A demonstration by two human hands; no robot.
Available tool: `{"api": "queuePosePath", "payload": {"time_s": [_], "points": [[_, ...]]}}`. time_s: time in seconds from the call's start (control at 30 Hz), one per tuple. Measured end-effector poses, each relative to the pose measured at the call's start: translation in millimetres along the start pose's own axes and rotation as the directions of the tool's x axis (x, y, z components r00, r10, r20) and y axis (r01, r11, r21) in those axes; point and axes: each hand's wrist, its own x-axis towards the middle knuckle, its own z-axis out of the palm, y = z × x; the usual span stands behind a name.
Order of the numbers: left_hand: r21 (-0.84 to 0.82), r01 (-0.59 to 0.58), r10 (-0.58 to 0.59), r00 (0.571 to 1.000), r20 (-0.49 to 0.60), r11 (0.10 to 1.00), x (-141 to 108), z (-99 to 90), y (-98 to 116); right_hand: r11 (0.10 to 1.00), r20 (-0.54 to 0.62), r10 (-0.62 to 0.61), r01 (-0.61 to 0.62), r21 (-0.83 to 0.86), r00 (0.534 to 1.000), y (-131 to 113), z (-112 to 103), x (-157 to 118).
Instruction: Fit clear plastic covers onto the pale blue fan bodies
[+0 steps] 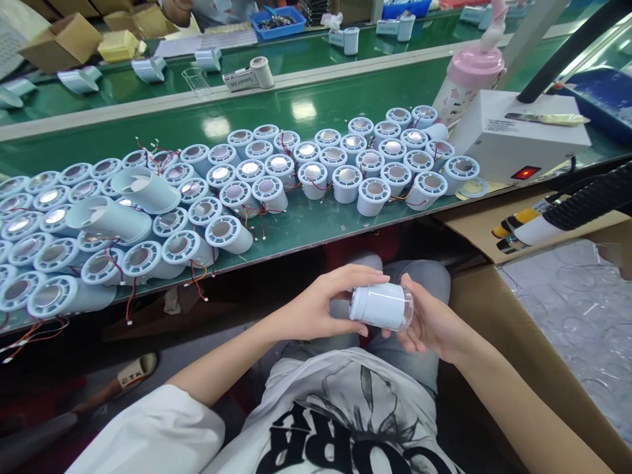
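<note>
Above my lap, both hands hold a light blue cylinder [379, 305] lying on its side, with a clear transparent cover around it. My left hand [326, 301] grips its left end, thumb below and fingers along the top. At the clear right end, my right hand [428, 318] has its fingers around and under the cover. Rows of light blue cylindrical housings [374, 191] with round metallic centres stand on the green table [296, 227] beyond my hands, several with thin red and black wires. Two open blue sleeves [148, 189] lie on top of the left group.
A white box with a red lit switch [513, 135] and a pink-lidded bottle [467, 82] stand back right. A carton of clear covers [573, 316] is at right, near a black hose [592, 197]. Across the belt [316, 72], another person's hand [178, 10] shows.
</note>
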Motion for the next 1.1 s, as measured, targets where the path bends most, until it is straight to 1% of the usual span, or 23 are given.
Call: {"api": "queuePosePath", "payload": {"time_s": [0.03,0.1,0.13,0.17,0.2,0.23,0.27,0.3,0.33,0.37,0.4,0.43,0.47,0.5,0.57,0.6,0.63,0.67,0.7,0.8,0.93,1.0,1.1], "points": [[0.003,0.021,-0.021,1.0,-0.006,1.0,-0.3,0.7,0.9,0.999,-0.019,-0.008,0.008,-0.039,1.0,1.6,-0.3,0.1],[-0.01,0.083,-0.084,0.996,-0.03,0.996,-0.8,2.1,2.7,0.984,-0.083,-0.091,0.077,-0.159,0.992,6.2,-1.9,0.0],[-0.033,0.124,-0.125,0.991,-0.045,0.992,-1.0,3.0,3.6,0.963,-0.129,-0.172,0.139,-0.232,0.977,8.8,-3.3,-0.1],[-0.068,0.164,-0.168,0.984,-0.055,0.984,-1.0,3.9,4.3,0.918,-0.177,-0.298,0.231,-0.323,0.938,11.5,-5.1,-0.5],[-0.116,0.202,-0.21,0.976,-0.059,0.973,-1.1,4.8,4.9,0.834,-0.2,-0.459,0.343,-0.432,0.865,13.9,-7.2,-0.9],[-0.172,0.233,-0.245,0.968,-0.057,0.957,-1.0,5.7,5.4,0.698,-0.17,-0.627,0.453,-0.554,0.76,15.9,-9.6,-1.5],[-0.228,0.257,-0.275,0.96,-0.049,0.939,-0.8,6.5,5.7,0.508,-0.07,-0.769,0.541,-0.671,0.636,17.2,-12.0,-2.3],[-0.279,0.275,-0.296,0.954,-0.038,0.92,-0.6,7.1,5.9,0.28,0.086,-0.855,0.595,-0.753,0.512,17.9,-14.4,-3.1],[-0.313,0.293,-0.315,0.949,-0.022,0.904,-0.4,7.4,6.1,0.077,0.248,-0.873,0.619,-0.782,0.421,18.0,-16.5,-4.1],[-0.326,0.312,-0.332,0.943,-0.004,0.892,0.0,7.3,6.2,-0.051,0.366,-0.849,0.629,-0.776,0.382,17.7,-18.2,-5.2],[-0.322,0.331,-0.345,0.938,0.013,0.887,0.3,6.7,6.4,-0.101,0.423,-0.822,0.634,-0.767,0.38,17.1,-19.6,-6.5],[-0.303,0.34,-0.349,0.937,0.028,0.89,0.8,5.7,6.7,-0.075,0.42,-0.813,0.642,-0.763,0.403,16.5,-20.5,-7.7],[-0.272,0.336,-0.339,0.94,0.037,0.902,1.2,4.5,7.2,0.02,0.371,-0.813,0.657,-0.753,0.449,16.0,-20.9,-9.0],[-0.236,0.319,-0.317,0.947,0.045,0.918,1.6,3.0,7.8,0.162,0.299,-0.805,0.673,-0.722,0.513,15.7,-21.0,-10.3],[-0.186,0.262,-0.255,0.965,0.063,0.947,2.2,0.5,9.1,0.458,0.174,-0.743,0.68,-0.572,0.647,15.5,-20.4,-12.8],[-0.181,0.241,-0.231,0.97,0.075,0.953,2.2,-0.2,9.6,0.567,0.138,-0.703,0.666,-0.485,0.698,15.6,-19.9,-14.0],[-0.193,0.235,-0.222,0.971,0.086,0.953,2.2,-0.5,9.7,0.636,0.115,-0.672,0.65,-0.416,0.731,15.5,-19.3,-15.2],[-0.22,0.241,-0.225,0.97,0.095,0.945,2.0,-0.3,9.5,0.674,0.097,-0.651,0.633,-0.38,0.752,15.3,-18.6,-16.5],[-0.255,0.252,-0.234,0.967,0.099,0.934,1.8,0.2,9.0,0.691,0.078,-0.641,0.619,-0.374,0.763,15.0,-17.9,-17.9],[-0.333,0.295,-0.273,0.955,0.114,0.896,0.9,2.7,5.6,0.686,0.037,-0.638,0.59,-0.425,0.769,13.9,-15.9,-21.4],[-0.339,0.32,-0.286,0.947,0.149,0.885,0.5,5.7,0.5,0.658,0.033,-0.648,0.581,-0.479,0.761,16.1,-14.7,-22.8],[-0.323,0.282,-0.251,0.958,0.136,0.903,1.2,7.1,-0.8,0.6,0.027,-0.69,0.592,-0.538,0.723,19.7,-15.6,-22.5],[-0.271,0.186,-0.166,0.982,0.096,0.945,3.8,9.1,-0.1,0.449,0.054,-0.787,0.629,-0.634,0.615,26.0,-18.1,-23.4]]}}
